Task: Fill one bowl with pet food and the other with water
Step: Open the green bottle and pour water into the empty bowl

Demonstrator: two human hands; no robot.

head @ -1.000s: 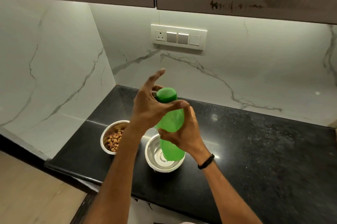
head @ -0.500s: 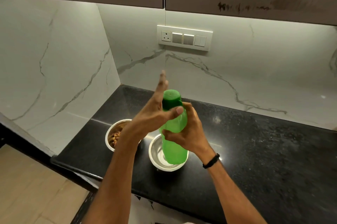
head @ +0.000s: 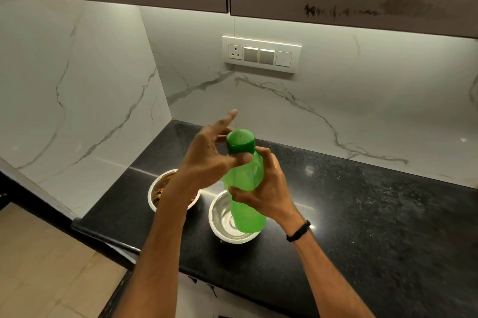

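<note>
At counter (head: 362, 214) front-left corner, wall close left, long black run rightward | green bottle (head: 245, 188) upright over empty steel bowl (head: 219, 216), right hand (head: 266, 193) wrapped round its middle | food bowl (head: 152, 194) just left, behind forearm | left hand (head: 207, 159) curled at cap (head: 240, 141), index straight | cabinet scrawl (head: 336, 10) unreadable

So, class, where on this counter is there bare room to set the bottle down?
Free: the black counter right of the empty bowl, up to the marble wall, and the back corner. Crowded: front left, by the food bowl.
</note>
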